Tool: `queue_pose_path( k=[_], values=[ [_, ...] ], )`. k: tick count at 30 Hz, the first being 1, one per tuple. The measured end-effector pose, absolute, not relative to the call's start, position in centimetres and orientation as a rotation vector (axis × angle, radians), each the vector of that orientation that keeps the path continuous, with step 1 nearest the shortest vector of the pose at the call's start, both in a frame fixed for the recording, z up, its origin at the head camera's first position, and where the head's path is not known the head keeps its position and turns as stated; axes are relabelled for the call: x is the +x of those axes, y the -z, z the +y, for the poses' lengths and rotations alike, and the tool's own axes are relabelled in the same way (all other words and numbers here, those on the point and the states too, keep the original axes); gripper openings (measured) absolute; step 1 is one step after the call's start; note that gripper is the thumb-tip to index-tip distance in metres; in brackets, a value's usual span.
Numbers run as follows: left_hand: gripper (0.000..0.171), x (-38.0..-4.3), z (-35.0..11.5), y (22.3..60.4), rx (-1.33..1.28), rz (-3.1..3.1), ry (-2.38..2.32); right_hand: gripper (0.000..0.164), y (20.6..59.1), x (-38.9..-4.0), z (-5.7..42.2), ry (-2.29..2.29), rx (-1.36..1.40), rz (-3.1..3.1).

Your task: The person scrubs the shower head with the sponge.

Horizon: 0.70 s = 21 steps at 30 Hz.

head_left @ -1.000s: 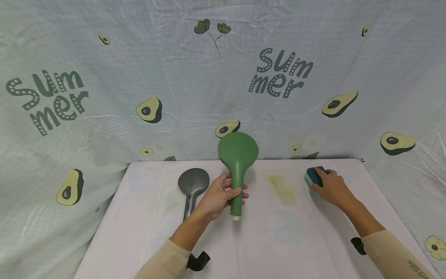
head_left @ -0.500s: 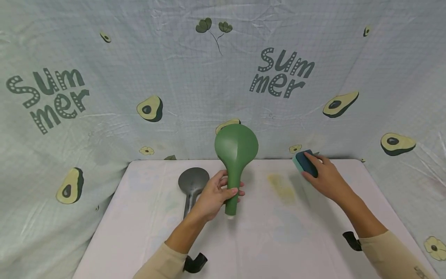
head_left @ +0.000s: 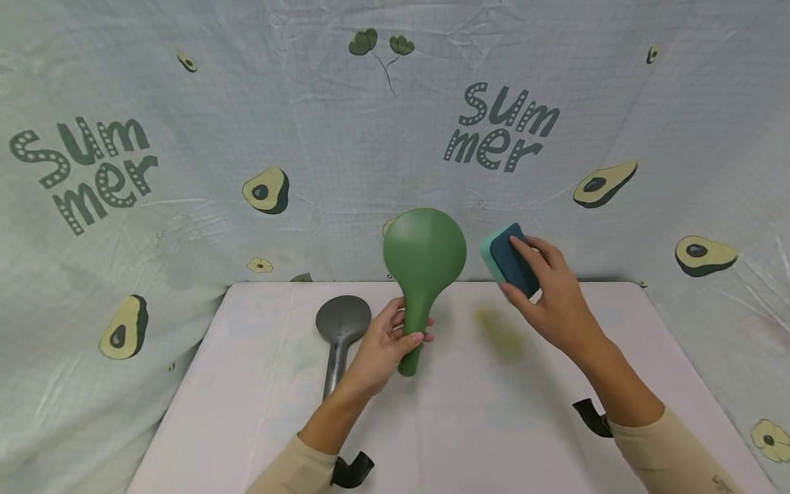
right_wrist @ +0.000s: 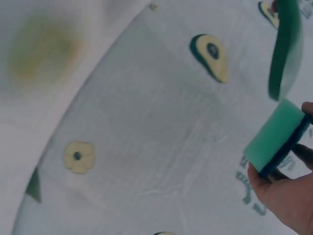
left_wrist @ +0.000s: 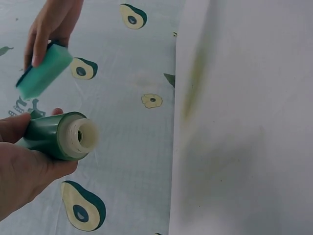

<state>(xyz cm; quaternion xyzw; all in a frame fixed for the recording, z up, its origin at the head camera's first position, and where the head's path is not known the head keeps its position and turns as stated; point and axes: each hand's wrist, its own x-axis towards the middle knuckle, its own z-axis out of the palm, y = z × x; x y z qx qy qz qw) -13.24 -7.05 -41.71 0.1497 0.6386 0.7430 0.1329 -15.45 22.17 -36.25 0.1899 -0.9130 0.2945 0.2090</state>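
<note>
My left hand [head_left: 381, 351] grips a green shower head [head_left: 424, 250] by its handle and holds it raised, round head up, over the table. In the left wrist view a white threaded connector [left_wrist: 82, 135] shows at the handle's end. A two-layer sponge [head_left: 517, 266], light teal on one side and dark blue on the other, is pinched between the thumb and fingers of my right hand [head_left: 560, 305]. It is held in the air just right of the green head, its teal side facing it. The right wrist view shows the sponge [right_wrist: 278, 137] close by the green head's edge [right_wrist: 283, 58].
A grey shower head [head_left: 343, 320] lies on the pale table [head_left: 457, 432], left of my left hand, its handle partly behind my forearm. A yellowish smear [head_left: 498, 335] marks the tabletop between my hands. Behind the table hangs an avocado-print cloth [head_left: 333, 137].
My right hand has lifted the sponge from the table's right side and brought it left and up towards the green shower head. My left hand has raised the shower head slightly.
</note>
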Motion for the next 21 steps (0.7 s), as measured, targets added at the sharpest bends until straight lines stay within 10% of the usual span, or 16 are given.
queue_pose_path(
  k=[21],
  values=[
    [0.057, -12.9, -5.3, 42.5, 0.454, 1.993, -2.155, 0.067, 35.8, -14.7, 14.2, -0.214, 1.165, -2.216]
  ],
)
